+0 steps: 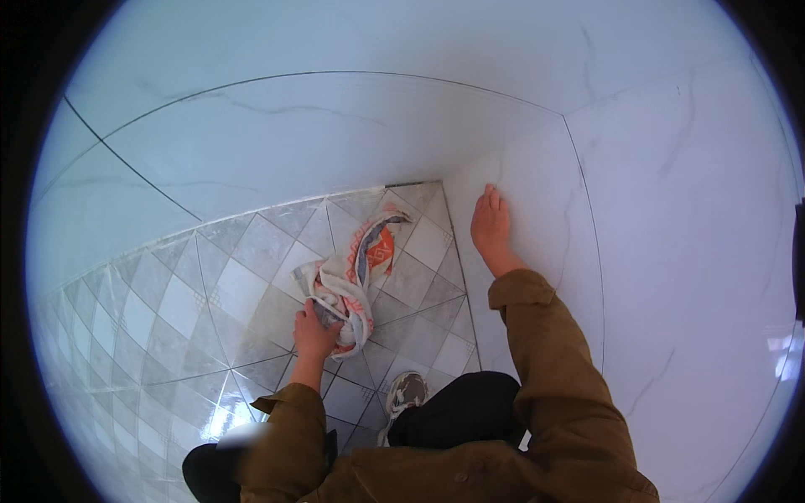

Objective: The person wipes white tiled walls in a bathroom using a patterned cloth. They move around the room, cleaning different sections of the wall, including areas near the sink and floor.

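Note:
A crumpled cloth towel, white with red-orange and grey-blue patterning, hangs or lies in a twisted bunch over the tiled floor. My left hand grips its near end, thumb and index finger spread around a bunched part; the other fingers are partly hidden. The far end trails toward the corner. Against the right-hand wall rests my right hand, holding nothing, its fingers extended upward. From this angle I cannot tell how much of the towel touches the floor.
Glossy marble-look tiles cover the far wall, which meets the right-hand wall in a corner. Whitish residue runs along the far wall's base. My sneaker and dark-trousered knee are close below. Light reflects off the floor at lower left.

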The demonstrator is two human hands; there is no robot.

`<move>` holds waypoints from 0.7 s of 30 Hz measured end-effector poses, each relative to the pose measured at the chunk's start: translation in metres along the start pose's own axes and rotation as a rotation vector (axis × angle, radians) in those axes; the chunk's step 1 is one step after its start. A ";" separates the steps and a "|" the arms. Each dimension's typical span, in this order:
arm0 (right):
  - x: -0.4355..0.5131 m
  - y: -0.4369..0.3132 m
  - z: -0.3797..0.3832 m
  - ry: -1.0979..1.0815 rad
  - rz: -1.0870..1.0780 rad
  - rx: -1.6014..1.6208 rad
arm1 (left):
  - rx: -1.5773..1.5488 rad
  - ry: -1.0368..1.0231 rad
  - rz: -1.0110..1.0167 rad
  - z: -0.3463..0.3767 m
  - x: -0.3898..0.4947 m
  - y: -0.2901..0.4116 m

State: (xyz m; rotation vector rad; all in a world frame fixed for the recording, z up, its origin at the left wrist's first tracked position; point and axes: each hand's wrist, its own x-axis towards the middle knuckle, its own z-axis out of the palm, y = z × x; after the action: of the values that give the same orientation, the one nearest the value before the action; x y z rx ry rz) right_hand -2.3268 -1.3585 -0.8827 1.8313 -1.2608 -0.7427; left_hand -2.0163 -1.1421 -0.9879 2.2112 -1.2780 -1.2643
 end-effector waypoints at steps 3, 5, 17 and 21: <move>-0.006 -0.009 -0.008 -0.113 -0.086 0.000 | 0.019 -0.008 -0.036 -0.002 -0.004 -0.008; -0.021 -0.012 0.010 -0.316 -0.070 0.131 | -0.007 -0.031 -0.020 0.000 0.000 0.007; 0.002 0.025 -0.012 -0.031 0.035 0.044 | -0.012 -0.032 -0.036 -0.001 0.002 0.008; 0.022 0.038 -0.036 -0.125 0.058 0.066 | 0.011 -0.029 -0.056 -0.005 0.003 -0.006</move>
State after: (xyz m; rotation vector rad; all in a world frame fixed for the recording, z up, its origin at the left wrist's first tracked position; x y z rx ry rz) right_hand -2.3089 -1.3778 -0.8321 1.8165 -1.4279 -0.8029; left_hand -2.0083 -1.1419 -0.9907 2.2590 -1.2447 -1.3179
